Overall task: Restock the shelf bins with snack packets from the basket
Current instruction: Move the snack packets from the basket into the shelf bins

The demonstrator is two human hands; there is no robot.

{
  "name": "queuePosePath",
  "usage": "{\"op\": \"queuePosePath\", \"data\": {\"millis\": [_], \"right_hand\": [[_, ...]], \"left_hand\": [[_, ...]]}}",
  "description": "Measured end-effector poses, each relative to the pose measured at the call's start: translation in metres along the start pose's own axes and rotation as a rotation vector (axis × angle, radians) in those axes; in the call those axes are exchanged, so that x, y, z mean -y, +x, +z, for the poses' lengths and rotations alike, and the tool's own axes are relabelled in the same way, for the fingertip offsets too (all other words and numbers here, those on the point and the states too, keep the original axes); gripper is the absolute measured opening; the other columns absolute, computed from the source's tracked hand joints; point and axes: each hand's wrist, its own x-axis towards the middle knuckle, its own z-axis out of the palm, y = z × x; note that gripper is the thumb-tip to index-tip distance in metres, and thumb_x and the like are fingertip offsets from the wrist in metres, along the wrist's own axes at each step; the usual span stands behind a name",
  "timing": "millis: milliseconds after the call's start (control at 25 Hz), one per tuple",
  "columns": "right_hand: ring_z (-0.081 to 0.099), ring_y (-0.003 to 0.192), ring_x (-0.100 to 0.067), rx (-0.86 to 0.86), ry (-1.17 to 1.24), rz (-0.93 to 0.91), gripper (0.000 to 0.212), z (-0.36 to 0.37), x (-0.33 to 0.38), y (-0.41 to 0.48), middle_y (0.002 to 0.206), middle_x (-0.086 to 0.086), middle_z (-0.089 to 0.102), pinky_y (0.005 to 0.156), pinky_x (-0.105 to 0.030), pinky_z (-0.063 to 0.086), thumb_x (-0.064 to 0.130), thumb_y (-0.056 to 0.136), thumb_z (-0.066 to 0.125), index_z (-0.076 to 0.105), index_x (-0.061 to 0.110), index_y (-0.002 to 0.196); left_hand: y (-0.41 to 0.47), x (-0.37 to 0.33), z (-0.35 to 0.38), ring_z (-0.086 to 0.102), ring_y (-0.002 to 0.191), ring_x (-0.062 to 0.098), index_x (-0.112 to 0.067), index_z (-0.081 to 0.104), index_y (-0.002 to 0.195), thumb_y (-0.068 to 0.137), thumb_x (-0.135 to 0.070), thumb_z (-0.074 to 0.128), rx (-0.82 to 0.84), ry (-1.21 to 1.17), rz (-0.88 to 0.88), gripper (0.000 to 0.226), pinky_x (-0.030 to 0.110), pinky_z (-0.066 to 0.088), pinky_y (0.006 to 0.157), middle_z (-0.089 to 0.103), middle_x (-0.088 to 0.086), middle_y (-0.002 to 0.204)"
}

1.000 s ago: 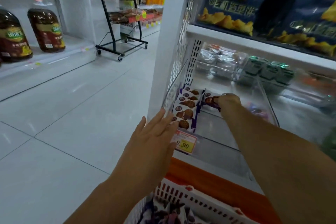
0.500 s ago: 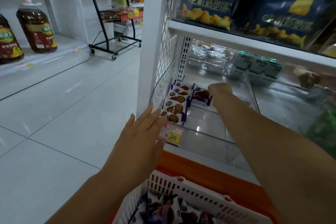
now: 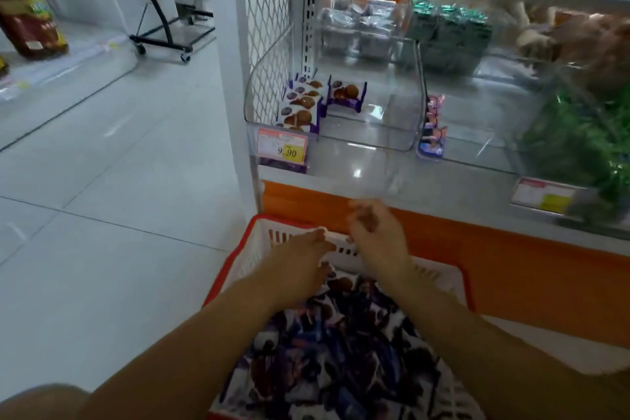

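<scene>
Left fingers (image 3: 322, 244) stretch forward and down at far end of basket (image 3: 262, 239), tips at the pile; cannot tell if they grip a packet. Left hand (image 3: 296, 262) is low over the snack packets (image 3: 341, 351), forearm across the basket's left side. Right fingers (image 3: 358, 215) are loosely curled and blurred, nothing seen in them. Right hand (image 3: 378, 239) hangs above the basket's far wall, just beside the left hand, slightly higher.

The basket is white with a red rim and sits on the floor (image 3: 119, 181) against the orange base panel (image 3: 511, 249). It's heaped with purple-and-white packets.

Above the panel is the shelf with a clear bin (image 3: 417, 106), price tag (image 3: 283, 148) on the front left corner. Inside, a row of cookie packets (image 3: 300, 109) stands along the left wall, one more packet (image 3: 346, 95) just beside it to the right; most of the bin floor is bare. The next bin to the right has purple wrappers (image 3: 433, 129) against its left wall, green packs (image 3: 579, 140) further right.

Behind those are grey packets (image 3: 361, 24) and teal packets (image 3: 450, 31). Far left across the aisle: black wheeled rack (image 3: 163, 27), dark bottle (image 3: 27, 17) on a low shelf.
</scene>
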Motion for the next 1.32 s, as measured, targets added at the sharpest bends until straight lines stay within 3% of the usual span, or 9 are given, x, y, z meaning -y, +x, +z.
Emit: {"op": "queuePosePath", "data": {"millis": [120,320,400,520,680,760,880,1160,1320], "right_hand": [[0.052,0.084,-0.008,0.363,-0.358,0.215,0.026,0.0,-0.077,-0.02,0.101,0.005,0.059,0.078,-0.017,0.043,0.013,0.098,0.048,0.059,0.017,0.122],[0.042,0.064,-0.01,0.659,-0.578,0.363,0.029,0.014,-0.126,-0.047,0.104,-0.001,0.057,0.054,-0.022,0.035,0.019,0.103,0.038,0.048,0.015,0.13],[0.041,0.062,-0.009,0.689,-0.595,0.359,0.027,0.024,-0.122,-0.049,0.089,0.005,0.052,0.052,-0.021,0.032,0.021,0.103,0.037,0.048,0.017,0.128],[0.046,0.069,-0.006,0.648,-0.496,0.375,0.028,0.032,-0.115,-0.047,0.104,0.001,0.058,0.058,-0.018,0.037,0.029,0.104,0.036,0.054,0.019,0.123],[0.06,0.09,-0.007,0.503,-0.04,0.481,0.034,0.023,-0.092,-0.041,0.11,0.005,0.061,0.074,-0.019,0.05,0.046,0.097,0.049,0.062,0.021,0.117],[0.066,0.095,-0.016,0.454,0.268,0.566,0.024,0.013,-0.077,-0.036,0.11,0.004,0.066,0.079,-0.032,0.059,0.032,0.092,0.064,0.062,0.023,0.115],[0.066,0.105,-0.025,0.446,0.517,0.592,0.046,-0.002,-0.065,-0.027,0.118,-0.005,0.067,0.09,-0.043,0.056,0.011,0.086,0.07,0.056,0.015,0.13],[0.067,0.102,-0.026,0.401,0.616,0.375,0.036,-0.035,-0.031,-0.022,0.113,-0.008,0.07,0.087,-0.04,0.056,-0.002,0.087,0.063,0.064,0.013,0.12],[0.066,0.105,-0.03,0.457,0.653,0.377,0.032,-0.044,-0.02,-0.026,0.117,-0.01,0.068,0.085,-0.042,0.057,0.006,0.092,0.058,0.061,0.019,0.121]], "left_hand": [[-0.005,0.025,0.052,0.051,0.119,0.024,-0.015,0.052,0.123,0.097,-0.025,0.049,0.225,0.06,-0.092,0.028,0.037,0.042,0.102,0.051,0.006,0.132],[-0.019,0.042,0.105,0.032,0.139,0.03,-0.026,0.015,0.154,0.087,-0.061,0.057,0.528,0.158,-0.219,0.086,0.046,0.036,0.11,0.021,0.005,0.158],[-0.017,0.037,0.116,0.044,0.129,0.03,-0.027,0.021,0.151,0.087,-0.059,0.059,0.499,0.221,-0.222,0.082,0.043,0.043,0.102,0.033,0.007,0.151],[-0.011,0.032,0.118,0.052,0.122,0.027,-0.031,0.025,0.149,0.087,-0.042,0.065,0.383,0.029,-0.266,0.075,0.042,0.049,0.097,0.039,0.005,0.147],[-0.007,0.02,0.101,0.051,0.121,0.016,-0.03,0.044,0.135,0.078,-0.043,0.073,0.113,-0.339,-0.194,0.065,0.036,0.049,0.099,0.05,-0.004,0.135],[-0.006,0.018,0.093,0.05,0.122,0.01,-0.036,0.038,0.139,0.07,-0.052,0.078,0.017,-0.464,-0.193,0.081,0.036,0.048,0.102,0.049,-0.01,0.135],[-0.006,0.009,0.069,0.047,0.126,0.002,-0.041,0.02,0.148,0.061,-0.049,0.087,-0.013,-0.778,-0.223,0.109,0.028,0.048,0.102,0.045,-0.016,0.139],[-0.01,-0.019,0.016,0.069,0.102,0.02,-0.021,0.051,0.136,0.089,-0.026,0.069,-0.056,-1.379,-0.468,0.051,0.033,0.059,0.078,0.065,0.005,0.122],[-0.017,-0.032,0.003,0.071,0.095,0.018,-0.019,0.059,0.123,0.089,-0.029,0.067,-0.082,-1.331,-0.459,0.036,0.028,0.058,0.073,0.07,0.006,0.113]]}}
